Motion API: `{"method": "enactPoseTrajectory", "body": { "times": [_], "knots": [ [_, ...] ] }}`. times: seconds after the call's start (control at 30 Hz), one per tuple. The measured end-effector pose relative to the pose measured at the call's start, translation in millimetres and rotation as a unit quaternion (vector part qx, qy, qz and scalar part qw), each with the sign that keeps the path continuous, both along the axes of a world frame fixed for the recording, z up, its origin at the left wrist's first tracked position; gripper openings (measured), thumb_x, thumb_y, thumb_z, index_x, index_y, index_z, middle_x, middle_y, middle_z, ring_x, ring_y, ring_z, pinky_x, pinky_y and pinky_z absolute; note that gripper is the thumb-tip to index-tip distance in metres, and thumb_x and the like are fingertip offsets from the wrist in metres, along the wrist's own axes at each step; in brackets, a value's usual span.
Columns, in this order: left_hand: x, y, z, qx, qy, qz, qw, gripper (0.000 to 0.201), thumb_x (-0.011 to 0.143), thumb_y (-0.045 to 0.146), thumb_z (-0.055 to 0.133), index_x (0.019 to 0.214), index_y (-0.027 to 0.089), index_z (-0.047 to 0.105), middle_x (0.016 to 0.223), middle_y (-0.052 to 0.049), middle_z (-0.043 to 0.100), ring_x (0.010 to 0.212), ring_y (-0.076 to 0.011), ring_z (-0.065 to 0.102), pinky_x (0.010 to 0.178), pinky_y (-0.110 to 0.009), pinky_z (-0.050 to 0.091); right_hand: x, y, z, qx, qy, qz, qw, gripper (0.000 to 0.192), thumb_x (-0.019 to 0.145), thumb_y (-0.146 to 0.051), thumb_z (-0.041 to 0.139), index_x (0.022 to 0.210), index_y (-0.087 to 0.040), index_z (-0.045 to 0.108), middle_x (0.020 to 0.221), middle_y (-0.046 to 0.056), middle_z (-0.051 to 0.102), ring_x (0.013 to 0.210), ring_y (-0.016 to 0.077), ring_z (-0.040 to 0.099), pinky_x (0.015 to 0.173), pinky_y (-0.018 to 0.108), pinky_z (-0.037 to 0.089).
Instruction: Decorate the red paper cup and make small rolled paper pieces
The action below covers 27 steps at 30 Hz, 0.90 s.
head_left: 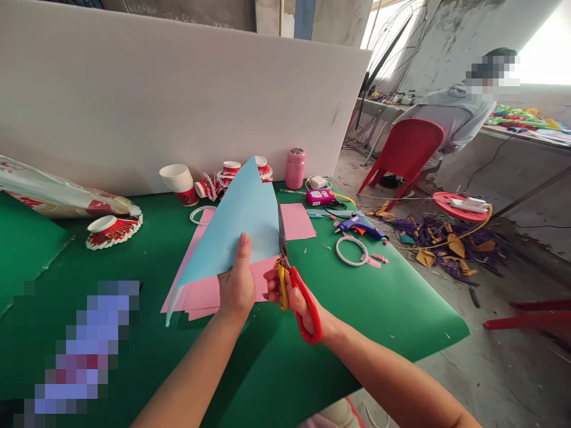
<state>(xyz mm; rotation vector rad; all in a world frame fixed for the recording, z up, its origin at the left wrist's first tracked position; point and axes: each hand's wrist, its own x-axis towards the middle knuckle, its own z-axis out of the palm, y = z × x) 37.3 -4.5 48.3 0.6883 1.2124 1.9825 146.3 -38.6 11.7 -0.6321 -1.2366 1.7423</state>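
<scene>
1. While the left hand (238, 286) is pinching the lower edge of the blue paper sheet (238, 223), thumb pressed on its face, it is holding the sheet tilted up above the middle of the counter (383, 309).
2. The right hand (298, 300) is gripping the red-and-yellow scissors (294, 285), fingers closed through the loops, and the blades are running up along the sheet's right edge.
3. The pink paper sheets (209, 291) are lying flat under the blue one, some way in from the counter's near edge.
4. The left thumb is sitting close to the blades, so a hurried snip could be nicking it.
5. Because the sheet is being held at one edge only, it may be flopping or twisting, pulling the cut off line or tearing the paper.
6. The glue gun (359, 224), the tape ring (351, 250) and the paper cups (178, 181) are resting toward the counter's far side, well apart from the hands.
</scene>
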Motion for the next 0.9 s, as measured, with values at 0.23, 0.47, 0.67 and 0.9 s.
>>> {"method": "enactPoseTrajectory", "body": {
  "times": [0.23,0.47,0.67,0.9],
  "knots": [
    [-0.3,0.6,-4.8,-0.004,0.025,-0.012,1.0,0.043,0.073,0.042,0.067,0.112,0.024,0.059,0.116,-0.004,0.064,0.119,-0.0228,0.052,0.102,-0.036,0.04,0.4,1.5,0.0,0.007,-0.003,-0.011,1.0,0.06,0.067,-0.07,0.057,0.102,-0.023,0.052,0.088,0.002,0.043,0.075,0.014,0.043,0.081,0.035,0.04],
    [-0.7,2.3,-6.9,0.009,-0.002,-0.015,1.0,0.045,0.07,0.04,0.07,0.111,0.023,0.062,0.116,-0.005,0.065,0.115,-0.0232,0.054,0.101,-0.035,0.04,0.5,2.4,-4.9,0.01,0.009,-0.017,1.0,0.053,0.071,-0.065,0.057,0.103,-0.022,0.053,0.086,0.0,0.042,0.071,0.011,0.041,0.081,0.033,0.039],
    [1.2,0.9,-7.6,0.009,0.014,-0.034,0.999,0.048,0.069,0.043,0.071,0.112,0.023,0.062,0.117,-0.005,0.065,0.115,-0.0235,0.055,0.103,-0.036,0.039,-1.2,1.7,-6.9,0.003,-0.016,-0.037,0.999,0.05,0.079,-0.065,0.046,0.099,-0.02,0.053,0.074,-0.003,0.035,0.061,0.0095,0.032,0.065,0.027,0.036],
    [0.9,0.9,-10.6,0.006,0.042,-0.032,0.999,0.048,0.069,0.043,0.07,0.111,0.021,0.062,0.122,-0.007,0.062,0.121,-0.0247,0.05,0.103,-0.036,0.038,-3.5,3.1,-8.9,-0.017,-0.008,-0.046,0.999,0.048,0.08,-0.063,0.045,0.095,-0.018,0.051,0.069,-0.005,0.03,0.054,0.0074,0.024,0.052,0.023,0.024]
  ]
}}
